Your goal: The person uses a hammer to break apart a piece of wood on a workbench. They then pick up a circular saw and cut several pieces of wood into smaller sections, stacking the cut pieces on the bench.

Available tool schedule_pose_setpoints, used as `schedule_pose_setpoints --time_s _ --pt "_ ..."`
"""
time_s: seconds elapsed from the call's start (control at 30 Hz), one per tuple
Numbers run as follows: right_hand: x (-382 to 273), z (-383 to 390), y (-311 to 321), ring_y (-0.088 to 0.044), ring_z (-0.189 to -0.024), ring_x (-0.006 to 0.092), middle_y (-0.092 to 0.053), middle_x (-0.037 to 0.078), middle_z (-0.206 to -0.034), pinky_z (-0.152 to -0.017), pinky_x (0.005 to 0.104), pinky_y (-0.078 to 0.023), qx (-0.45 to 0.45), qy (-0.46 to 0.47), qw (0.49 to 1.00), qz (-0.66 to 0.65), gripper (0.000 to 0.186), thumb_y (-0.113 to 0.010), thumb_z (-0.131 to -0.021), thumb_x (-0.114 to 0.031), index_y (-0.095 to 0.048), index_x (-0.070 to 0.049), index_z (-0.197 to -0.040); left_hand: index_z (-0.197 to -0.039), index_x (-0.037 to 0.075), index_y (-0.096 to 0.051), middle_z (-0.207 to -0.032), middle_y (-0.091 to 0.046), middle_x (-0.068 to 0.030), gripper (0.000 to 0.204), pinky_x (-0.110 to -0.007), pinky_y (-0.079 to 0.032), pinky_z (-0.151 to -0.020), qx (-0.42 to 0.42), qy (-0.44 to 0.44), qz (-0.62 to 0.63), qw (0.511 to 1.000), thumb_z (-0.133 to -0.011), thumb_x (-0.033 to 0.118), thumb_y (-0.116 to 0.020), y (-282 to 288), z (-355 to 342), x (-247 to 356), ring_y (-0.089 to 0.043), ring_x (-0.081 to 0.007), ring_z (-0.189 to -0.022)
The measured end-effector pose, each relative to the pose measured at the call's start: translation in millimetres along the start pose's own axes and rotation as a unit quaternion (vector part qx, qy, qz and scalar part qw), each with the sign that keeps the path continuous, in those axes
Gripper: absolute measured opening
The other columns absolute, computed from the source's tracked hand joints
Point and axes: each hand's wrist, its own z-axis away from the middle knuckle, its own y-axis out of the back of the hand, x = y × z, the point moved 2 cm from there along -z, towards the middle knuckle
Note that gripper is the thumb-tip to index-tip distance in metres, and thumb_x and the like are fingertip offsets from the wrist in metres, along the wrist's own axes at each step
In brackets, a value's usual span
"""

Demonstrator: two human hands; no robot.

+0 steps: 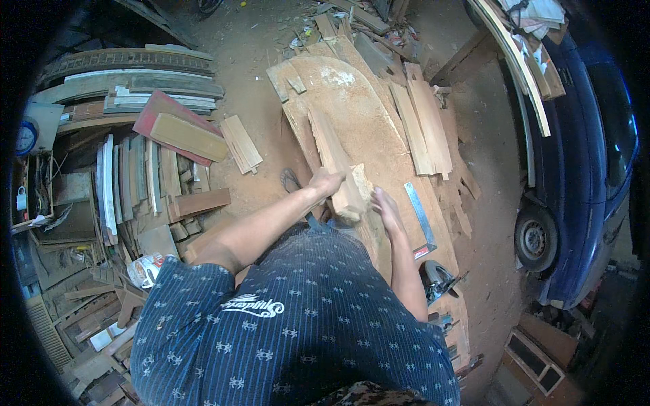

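My left hand [327, 183] is closed round the side of a long, thick wooden beam [330, 145] with one rough, bark-like edge. The beam lies lengthwise, its near end close to my body. My right hand [386, 211] is just right of that end, its fingers stretched out and slightly blurred. Between the beam and my right fingers sits a pale, rough-edged piece of wood [363, 184]; whether the fingers touch it I cannot tell. Under these is a sawdust-covered wooden worktop [376, 132]. A metal try square [421, 213] lies to the right of my right hand.
A dark power tool [439, 279] stands by my right forearm. Loose planks [423, 125] lie along the worktop's right side. Stacked boards [135, 84] fill the left, near a red board [152, 115]. A blue car [575, 169] is parked at the right.
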Motion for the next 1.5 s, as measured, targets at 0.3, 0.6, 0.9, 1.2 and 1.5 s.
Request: schedule_pose_setpoints --time_s 0.3,0.6,0.9,1.2,1.5 --pt "-22.9 -21.0 -102.3 -0.051 -0.134 0.0338 -0.051 0.019 -0.144 -0.11 0.0531 -0.044 -0.2 -0.118 0.971 0.053 0.08 -0.072 -0.084 -0.039 -0.041 -0.004 -0.149 -0.126 -0.01 -0.063 -0.113 -0.072 -0.0211 0.046 -0.041 -0.06 -0.088 -0.069 -0.013 0.284 0.956 -0.097 0.026 -0.069 75.5 66.0 -39.5 -0.072 -0.0278 -0.1" --pt "32.2 -39.4 -97.8 -0.068 -0.111 0.0293 -0.069 0.023 -0.121 -0.098 0.0396 -0.053 0.053 -0.028 0.986 0.158 0.056 -0.074 -0.09 -0.025 -0.058 0.011 -0.13 -0.134 -0.005 -0.057 -0.124 -0.068 -0.018 0.05 -0.041 -0.057 -0.097 -0.016 -0.085 0.364 0.927 -0.091 0.013 -0.075 150.7 117.2 -129.6 -0.07 -0.0264 -0.108" --pt "25.9 3.0 -242.8 -0.069 -0.109 0.0258 -0.071 0.022 -0.119 -0.093 0.0373 -0.054 -0.039 0.098 0.978 0.182 0.045 -0.07 -0.096 -0.018 -0.06 0.011 -0.128 -0.134 -0.001 -0.056 -0.122 -0.068 -0.0103 0.051 -0.035 -0.055 -0.096 0.115 -0.228 0.392 0.884 -0.09 0.013 -0.077 222.2 212.0 -201.1 -0.066 -0.018 -0.108" --pt "-25.1 -16.6 -459.9 -0.067 -0.099 0.0207 -0.07 0.014 -0.108 -0.087 0.0336 -0.054 -0.199 0.068 0.938 0.276 0.064 -0.061 -0.1 -0.051 -0.063 0.008 -0.125 -0.126 -0.003 -0.062 -0.114 -0.071 -0.0103 0.038 -0.034 -0.056 -0.089 0.175 -0.206 0.444 0.854 -0.097 0.022 -0.068 269.5 287.3 -256.7 -0.069 -0.0164 -0.1" --pt "-1.4 143.7 -506.2 -0.066 -0.077 0.0194 -0.07 0.016 -0.101 -0.071 0.0318 -0.053 -0.372 -0.102 0.914 0.126 0.048 -0.039 -0.11 -0.036 -0.057 0.005 -0.127 -0.123 0.001 -0.056 -0.114 -0.061 -0.0145 0.032 -0.037 -0.058 -0.073 0.024 -0.098 0.681 0.726 -0.099 0.022 -0.052 304.0 277.6 -346.7 -0.062 -0.0226 -0.095"
